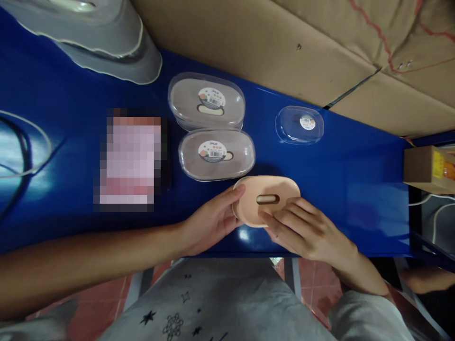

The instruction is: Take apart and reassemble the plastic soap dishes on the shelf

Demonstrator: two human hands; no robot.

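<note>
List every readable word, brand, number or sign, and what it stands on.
Nothing is clearly legible.
Farther box, round label: barcode, print too small.
Nearer box, round label: likewise.
Clear lid, round label: too blurred.
Carton, yellow label: too blurred.
Pixelated area: unreadable.
Peach box: none visible.

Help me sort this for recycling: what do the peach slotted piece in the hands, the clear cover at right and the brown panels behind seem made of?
Peach slotted piece: probably satin plastic, by its smooth, opaque, evenly coloured surface.
Clear cover: likely glossy plastic; blue shows through, edges glint.
Brown panels: probably matte cardboard, dull and creased.
</note>
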